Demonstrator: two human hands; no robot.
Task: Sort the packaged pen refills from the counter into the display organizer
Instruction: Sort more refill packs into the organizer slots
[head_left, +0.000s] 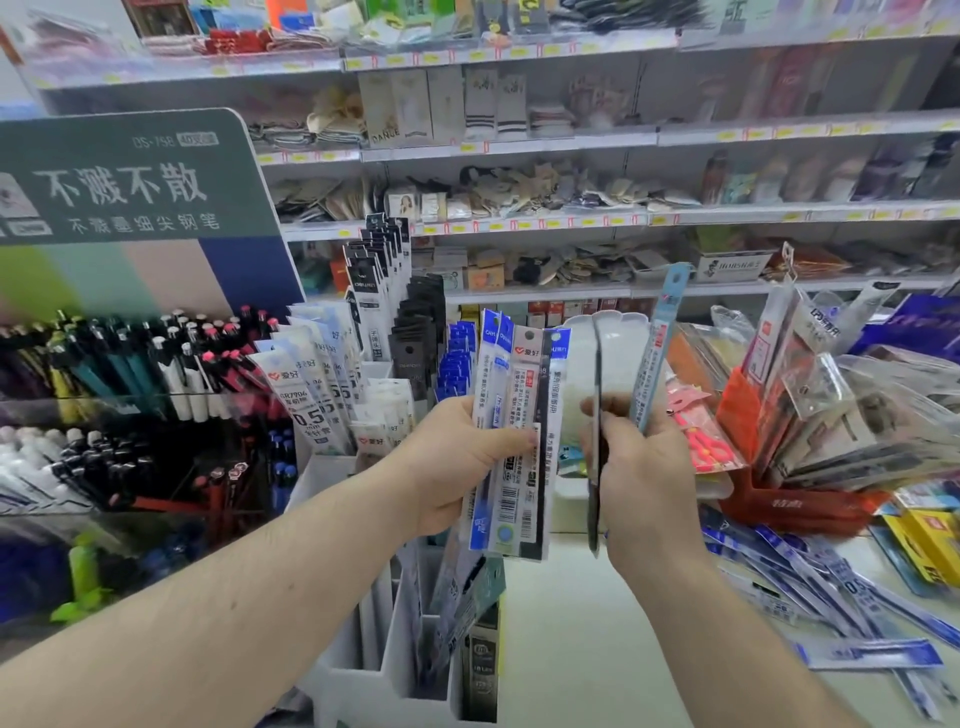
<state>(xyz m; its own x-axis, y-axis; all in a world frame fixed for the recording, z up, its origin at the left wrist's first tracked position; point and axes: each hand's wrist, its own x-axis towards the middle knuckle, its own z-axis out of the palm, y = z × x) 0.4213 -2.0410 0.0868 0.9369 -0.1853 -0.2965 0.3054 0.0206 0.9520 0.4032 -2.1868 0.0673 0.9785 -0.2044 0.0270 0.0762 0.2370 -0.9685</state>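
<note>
My left hand (457, 467) grips a fanned bundle of packaged pen refills (519, 415), blue, white and black packs, held upright above the white display organizer (395, 670). My right hand (644, 478) pinches a dark refill pack (596, 467) seen edge-on, and a light blue pack (657, 358) stands up behind its fingers. More refill packs (831, 587) lie scattered on the white counter (597, 649) at the right. The organizer's slots hold several upright refill packs (332, 384).
A pen display rack (130, 374) with a green sign stands at the left. A red tray of packaged goods (810, 415) and pink scissors (701, 441) sit at the right. Yellow boxes (930, 540) lie at the far right. Store shelves (519, 150) fill the background.
</note>
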